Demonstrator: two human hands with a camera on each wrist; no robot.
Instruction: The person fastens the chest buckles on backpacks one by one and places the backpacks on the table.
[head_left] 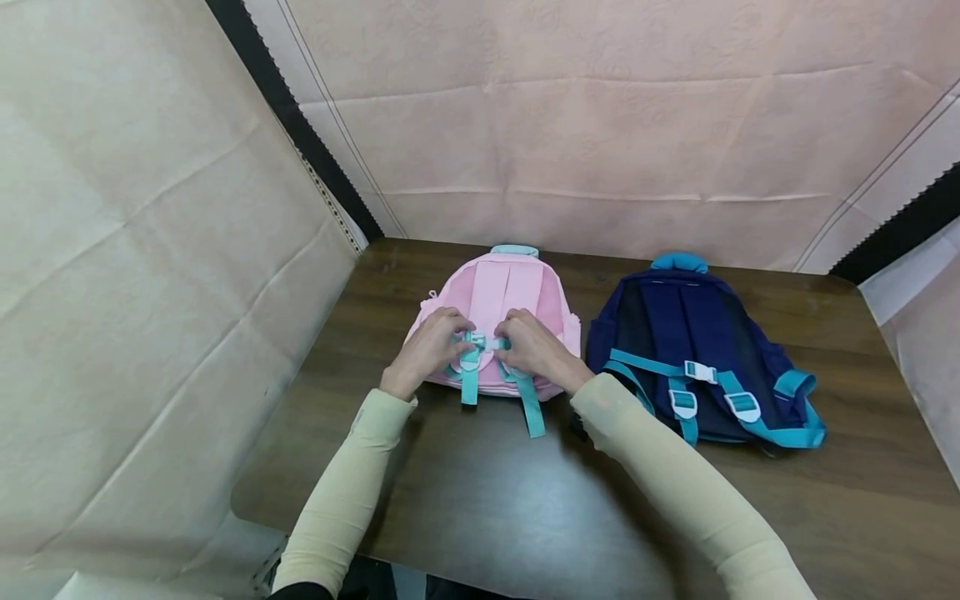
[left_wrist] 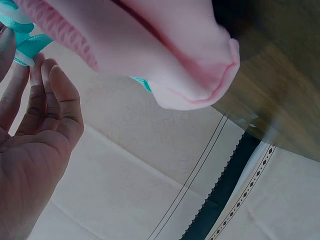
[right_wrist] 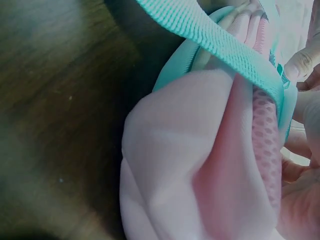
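Head view: I log the pink backpack (head_left: 504, 292) at mid-frame on the table (head_left: 465, 500). Left hand (head_left: 437, 343): grip nearly closed, pinching the turquoise chest strap at its buckle (head_left: 476, 339). Right hand (head_left: 534, 343): grip likewise narrow, pinching the strap just right of that. I cannot tell whether the buckle is fastened. Turquoise strap ends (head_left: 532, 410) hang below; the navy backpack (head_left: 681, 321) lies beside, right of centre.

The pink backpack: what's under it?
The pink backpack rests on a brown wood-grain table, visible around it. The surface directly beneath is covered, so whether anything else lies there can't be seen.
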